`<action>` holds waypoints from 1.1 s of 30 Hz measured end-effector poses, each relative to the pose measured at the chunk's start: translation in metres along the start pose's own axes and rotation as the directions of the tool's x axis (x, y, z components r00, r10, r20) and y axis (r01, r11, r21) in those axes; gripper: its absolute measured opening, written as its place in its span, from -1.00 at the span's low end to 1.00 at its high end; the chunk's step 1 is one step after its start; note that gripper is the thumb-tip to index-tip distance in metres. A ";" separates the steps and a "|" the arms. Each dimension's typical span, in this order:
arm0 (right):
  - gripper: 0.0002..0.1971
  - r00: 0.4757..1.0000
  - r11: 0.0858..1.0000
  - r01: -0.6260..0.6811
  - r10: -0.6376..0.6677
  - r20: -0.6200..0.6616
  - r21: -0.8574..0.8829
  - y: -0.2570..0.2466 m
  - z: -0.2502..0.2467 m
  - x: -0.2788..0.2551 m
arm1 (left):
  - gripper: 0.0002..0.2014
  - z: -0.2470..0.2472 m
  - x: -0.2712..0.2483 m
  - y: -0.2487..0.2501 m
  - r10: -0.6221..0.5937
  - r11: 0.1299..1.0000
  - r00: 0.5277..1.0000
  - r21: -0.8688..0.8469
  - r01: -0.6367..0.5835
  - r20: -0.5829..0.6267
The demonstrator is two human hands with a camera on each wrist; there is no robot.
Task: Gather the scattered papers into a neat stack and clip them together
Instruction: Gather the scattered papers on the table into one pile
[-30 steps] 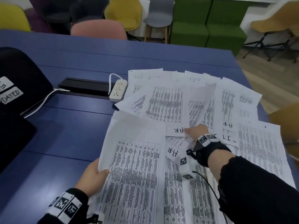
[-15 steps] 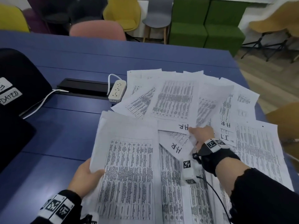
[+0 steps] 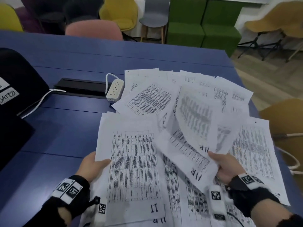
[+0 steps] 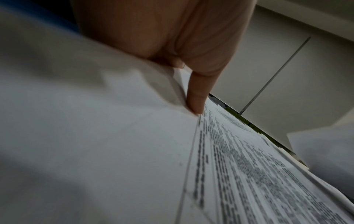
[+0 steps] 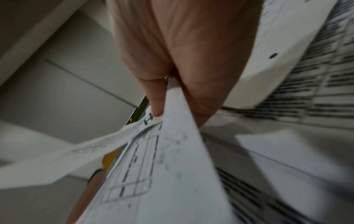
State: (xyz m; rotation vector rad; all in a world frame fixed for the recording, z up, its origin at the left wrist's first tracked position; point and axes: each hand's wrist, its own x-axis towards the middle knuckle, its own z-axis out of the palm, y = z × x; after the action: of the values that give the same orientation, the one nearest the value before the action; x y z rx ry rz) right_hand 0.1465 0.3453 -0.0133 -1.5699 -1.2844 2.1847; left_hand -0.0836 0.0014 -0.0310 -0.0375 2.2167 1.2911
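Several printed sheets lie fanned over the right half of the blue table (image 3: 65, 131). My left hand (image 3: 93, 166) grips the left edge of a gathered stack of papers (image 3: 132, 161), thumb on top; the left wrist view shows the thumb (image 4: 197, 100) pressed on the stack (image 4: 249, 166). My right hand (image 3: 224, 166) pinches two lifted sheets marked "HR" (image 3: 193, 128) above the pile. In the right wrist view its thumb (image 5: 155, 97) and fingers clamp those sheets (image 5: 172, 159). More loose papers (image 3: 252, 148) lie flat at the right. No clip is in view.
A white power strip (image 3: 114, 90) and a black cable tray (image 3: 82, 87) sit just left of the far papers. A black bag (image 3: 18, 89) with labels lies at the left edge. Chairs (image 3: 93, 30) and green seating (image 3: 201, 22) stand beyond the table.
My right hand has drawn back toward me and lifted "HR" sheets off the pile. The left hand keeps its hold on the stack's edge.
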 end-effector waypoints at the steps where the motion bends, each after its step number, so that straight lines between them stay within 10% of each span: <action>1: -0.78 0.999 0.998 -0.011 0.013 0.031 -0.065 0.005 0.006 -0.008 | -0.80 0.001 0.001 0.001 -0.001 1.000 1.000 -0.001 0.001 0.004; 5: -0.44 0.986 0.956 -0.056 0.097 0.132 -0.287 0.025 0.028 -0.022 | -0.78 0.004 0.001 0.005 0.015 1.000 1.000 0.024 -0.015 0.017; 13: -0.69 0.970 0.646 0.150 0.049 0.237 -0.749 0.025 0.065 -0.047 | -0.78 0.009 -0.004 0.013 0.001 1.000 0.999 -0.020 -0.002 -0.046; 17: -0.47 0.944 0.568 0.299 -0.294 0.150 -0.767 0.027 0.085 -0.044 | -0.30 0.011 0.004 0.023 -0.128 0.992 0.991 -0.012 0.128 -0.040; 20: -0.69 0.907 0.543 0.335 -0.407 0.108 -0.770 0.036 0.103 -0.036 | -0.14 0.012 0.009 0.026 -0.138 0.988 0.990 -0.067 0.139 0.017; 26: -0.81 0.912 0.380 0.391 -0.283 0.298 -0.838 0.064 0.140 -0.032 | -0.68 0.015 0.009 0.017 -0.104 0.994 0.995 -0.038 0.104 0.006; 33: -0.64 0.904 0.495 0.426 -0.194 0.381 -0.757 0.048 0.129 -0.031 | -0.69 0.004 -0.013 0.018 0.114 0.986 0.993 0.119 -0.116 0.025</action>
State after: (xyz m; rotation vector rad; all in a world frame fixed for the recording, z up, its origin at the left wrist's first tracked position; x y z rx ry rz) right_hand 0.0682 0.2283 -0.0152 -1.0693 -2.7335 1.5906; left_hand -0.0764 0.0107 -0.0120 0.1492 2.3056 1.2101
